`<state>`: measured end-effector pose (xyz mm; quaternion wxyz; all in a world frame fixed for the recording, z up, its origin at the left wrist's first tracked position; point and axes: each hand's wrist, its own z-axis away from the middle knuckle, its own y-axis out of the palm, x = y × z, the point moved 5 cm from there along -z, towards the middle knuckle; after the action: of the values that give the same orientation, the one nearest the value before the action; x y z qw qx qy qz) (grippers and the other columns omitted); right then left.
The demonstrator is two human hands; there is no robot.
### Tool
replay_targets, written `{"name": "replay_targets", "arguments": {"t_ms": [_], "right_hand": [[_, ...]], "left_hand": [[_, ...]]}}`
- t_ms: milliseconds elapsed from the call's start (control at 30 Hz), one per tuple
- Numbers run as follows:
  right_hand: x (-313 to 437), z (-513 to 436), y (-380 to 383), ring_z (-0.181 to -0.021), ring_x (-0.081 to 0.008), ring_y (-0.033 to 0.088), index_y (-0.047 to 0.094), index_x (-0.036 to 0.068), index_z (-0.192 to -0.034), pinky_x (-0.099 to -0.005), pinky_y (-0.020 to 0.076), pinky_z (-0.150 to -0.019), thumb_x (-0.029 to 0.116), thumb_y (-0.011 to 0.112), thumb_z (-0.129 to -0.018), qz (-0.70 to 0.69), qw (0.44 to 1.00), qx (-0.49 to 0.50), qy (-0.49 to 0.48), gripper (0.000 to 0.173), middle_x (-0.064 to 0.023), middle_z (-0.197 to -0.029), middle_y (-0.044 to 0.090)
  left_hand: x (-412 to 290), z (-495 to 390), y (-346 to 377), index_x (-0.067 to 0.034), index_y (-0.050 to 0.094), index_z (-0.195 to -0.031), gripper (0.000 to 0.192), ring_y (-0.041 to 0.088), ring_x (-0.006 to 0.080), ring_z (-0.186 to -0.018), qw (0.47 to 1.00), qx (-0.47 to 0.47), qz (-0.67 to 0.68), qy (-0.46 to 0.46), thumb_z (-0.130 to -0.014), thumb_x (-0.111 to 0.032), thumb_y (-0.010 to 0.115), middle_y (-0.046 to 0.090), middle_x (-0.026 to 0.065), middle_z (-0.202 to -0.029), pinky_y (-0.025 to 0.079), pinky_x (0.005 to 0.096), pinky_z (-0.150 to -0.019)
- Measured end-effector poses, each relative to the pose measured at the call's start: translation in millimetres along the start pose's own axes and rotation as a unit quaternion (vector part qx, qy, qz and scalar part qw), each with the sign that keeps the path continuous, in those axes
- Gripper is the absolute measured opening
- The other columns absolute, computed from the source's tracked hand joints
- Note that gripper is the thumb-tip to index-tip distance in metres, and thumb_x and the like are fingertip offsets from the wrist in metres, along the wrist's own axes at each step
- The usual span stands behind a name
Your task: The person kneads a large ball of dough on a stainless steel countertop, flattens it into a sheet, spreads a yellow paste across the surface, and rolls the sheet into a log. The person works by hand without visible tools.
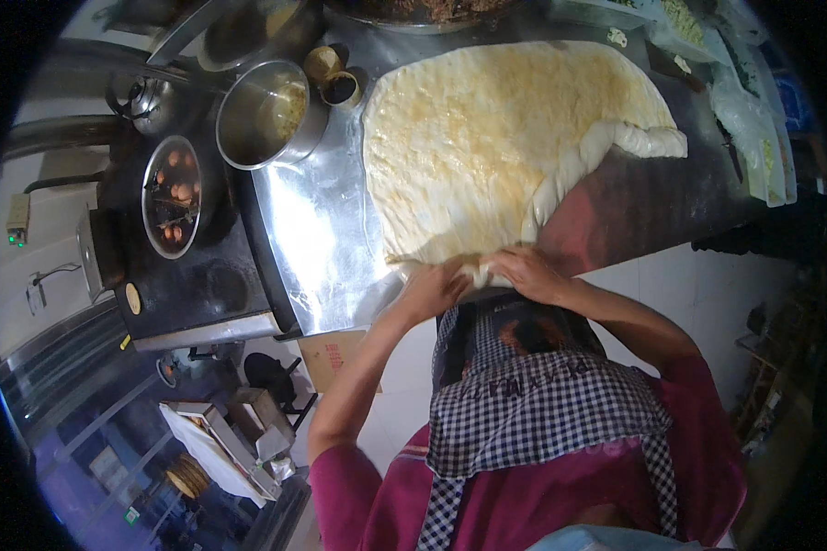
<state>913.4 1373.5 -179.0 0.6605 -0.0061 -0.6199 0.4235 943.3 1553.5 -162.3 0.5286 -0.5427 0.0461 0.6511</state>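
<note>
A large oiled sheet of dough [468,144] lies on the shiny metal worktop [310,234]. Its near edge is partly rolled up, and the roll [579,162] runs in folds towards the right. My left hand [439,284] grips the near left part of the rolled edge, at the front of the worktop. Close beside it on the right, my right hand [524,272] has its fingers curled on the same edge. A short piece of dough shows between the two hands. The undersides of the fingers are partly hidden.
Left of the dough stand a steel pot [269,117] with yellowish liquid and two small containers [340,88]. A pan of eggs in dark liquid [172,200] and a kettle [145,103] are further left. Plastic tubs [765,151] line the right side; a filled pan [413,24] is behind.
</note>
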Motion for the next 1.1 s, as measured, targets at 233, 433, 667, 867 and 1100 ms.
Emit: {"name": "replay_targets", "arguments": {"t_ms": [233,433,667,867,1100], "right_hand": [[-2,11,-10,-0.133,-0.0345,0.043,0.056,0.006,-0.137,-0.0478,0.0402,-0.111,0.018,0.07,-0.088,0.247,0.927,-0.266,-0.098,0.052,-0.0129,-0.14,0.05],[10,-17,-24,-0.119,-0.0292,0.058,0.063,0.006,-0.13,-0.0395,0.0502,-0.098,0.014,0.067,-0.09,0.259,0.923,-0.245,-0.144,0.041,-0.0115,-0.128,0.061],[-4,-11,-22,-0.093,-0.0307,0.068,0.07,0.004,-0.114,-0.0393,0.0537,-0.087,0.016,0.066,-0.095,-0.056,0.993,-0.08,0.068,0.023,-0.0162,-0.1,0.071],[-7,5,-25,-0.128,-0.0354,0.05,0.062,0.008,-0.128,-0.0452,0.0455,-0.104,0.022,0.071,-0.088,0.228,0.933,-0.271,-0.061,0.043,-0.0161,-0.134,0.053],[-9,-22,-28,-0.126,-0.0276,0.055,0.061,0.01,-0.13,-0.0459,0.0454,-0.104,0.016,0.069,-0.09,0.31,0.904,-0.248,-0.16,0.042,-0.0097,-0.134,0.058]], "left_hand": [[-11,12,3,-0.008,0.043,-0.145,0.073,0.034,0.0451,-0.139,0.913,-0.327,-0.24,0.045,-0.083,-0.028,0.076,0.042,0.0205,-0.147,0.028,0.0654,-0.111],[4,-7,0,-0.006,0.056,-0.13,0.054,0.055,0.0386,-0.117,0.933,-0.294,-0.18,0.103,-0.078,-0.008,0.071,0.06,0.019,-0.121,0.043,0.0514,-0.102],[15,-22,2,-0.004,0.064,-0.123,0.036,0.066,0.0407,-0.074,0.997,-0.045,0.025,0.063,-0.101,-0.03,0.057,0.068,0.0226,-0.086,0.054,0.0449,-0.073],[7,0,6,-0.003,0.046,-0.142,0.065,0.042,0.0423,-0.134,0.937,-0.282,-0.205,0.029,-0.088,-0.029,0.071,0.046,0.0237,-0.141,0.042,0.0561,-0.103],[3,-20,-7,-0.004,0.049,-0.14,0.057,0.047,0.0421,-0.127,0.935,-0.295,-0.176,0.09,-0.09,-0.022,0.07,0.053,0.0232,-0.134,0.035,0.0571,-0.108]]}}
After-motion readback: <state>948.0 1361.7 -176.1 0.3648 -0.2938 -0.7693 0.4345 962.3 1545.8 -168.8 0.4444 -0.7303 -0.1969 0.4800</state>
